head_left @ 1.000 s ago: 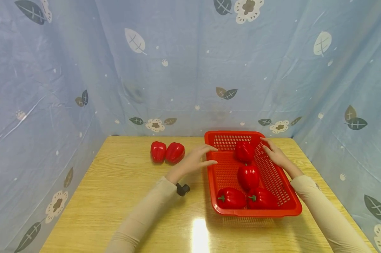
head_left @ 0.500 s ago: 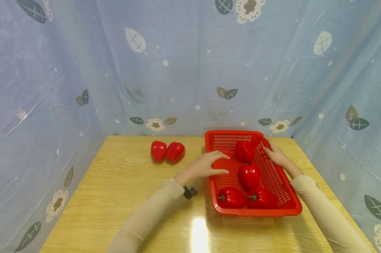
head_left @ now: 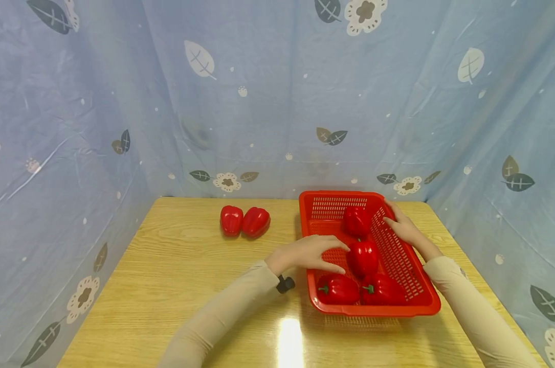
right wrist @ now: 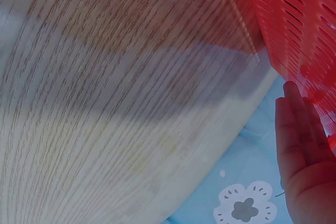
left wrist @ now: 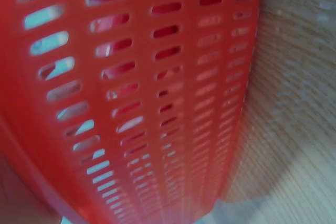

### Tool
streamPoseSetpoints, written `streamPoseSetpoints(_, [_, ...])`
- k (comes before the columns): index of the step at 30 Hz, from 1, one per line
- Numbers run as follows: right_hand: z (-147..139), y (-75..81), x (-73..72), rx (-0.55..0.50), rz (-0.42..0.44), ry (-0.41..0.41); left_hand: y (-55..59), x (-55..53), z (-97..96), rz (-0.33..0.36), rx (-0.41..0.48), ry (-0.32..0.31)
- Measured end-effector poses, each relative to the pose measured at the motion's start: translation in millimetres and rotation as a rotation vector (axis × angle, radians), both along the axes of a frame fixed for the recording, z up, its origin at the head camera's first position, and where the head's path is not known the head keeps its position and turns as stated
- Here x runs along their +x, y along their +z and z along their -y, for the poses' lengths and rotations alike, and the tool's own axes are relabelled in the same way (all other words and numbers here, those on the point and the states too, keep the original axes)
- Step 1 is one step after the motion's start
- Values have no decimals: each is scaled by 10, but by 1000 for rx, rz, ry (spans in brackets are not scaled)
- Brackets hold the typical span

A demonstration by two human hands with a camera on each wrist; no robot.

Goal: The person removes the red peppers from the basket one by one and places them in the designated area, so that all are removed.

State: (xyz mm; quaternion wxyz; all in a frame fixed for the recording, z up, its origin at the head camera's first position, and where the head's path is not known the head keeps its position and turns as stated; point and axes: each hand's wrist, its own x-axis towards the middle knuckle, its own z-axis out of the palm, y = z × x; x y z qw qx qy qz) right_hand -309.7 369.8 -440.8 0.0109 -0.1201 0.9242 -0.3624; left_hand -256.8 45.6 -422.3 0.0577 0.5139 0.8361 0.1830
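Observation:
My left hand [head_left: 307, 253] reaches over the left rim of a red plastic basket [head_left: 310, 291], thumb and fingers spread apart. Its fingertips are close to a red bell pepper [head_left: 364, 258] in the basket's middle; contact cannot be told. Other red bell peppers lie at the back [head_left: 357, 221], front left [head_left: 338, 290] and front right [head_left: 382, 290] of the basket. My right hand [head_left: 405, 228] lies at the right rim, thumb on the inner side. In the right wrist view its straight fingers [right wrist: 298, 135] lie along the outer wall. The left wrist view shows only the basket's slotted wall [left wrist: 173, 77].
Two more red bell peppers, a left one [head_left: 231, 221] and a right one [head_left: 256, 222], sit side by side on the wooden table [head_left: 180, 266], left of the basket. A patterned blue curtain [head_left: 259, 102] surrounds the table. A black camera piece [head_left: 285, 284] hangs under my left wrist.
My left hand has moved right and toward me, from beside the basket's left rim to over its inside. The right hand's fingers have settled closer to the rim. The peppers stay put.

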Motion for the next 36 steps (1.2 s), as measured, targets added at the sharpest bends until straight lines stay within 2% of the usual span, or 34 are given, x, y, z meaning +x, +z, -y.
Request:
streamPoseSetpoints(6, [1,-2,-2,2,5,-1,-35,45,-60,3,-85,-28])
streamPoseSetpoints(14, [4,-4,-13,-4,7,-3,-62,105,-98,-97,-185,-17])
streamPoseSetpoints(25, [3,-17,-15,-16,-1,3,-101,125,-117,-158,-248,-3])
streamPoseSetpoints(30, [-4,-16,-21,-7,7,-3,-71,139,-119,-166,-302,-16])
streamPoseSetpoints(36, [17,4,6,-2,-5,-6,-58,127,-130,-133,-331,-27])
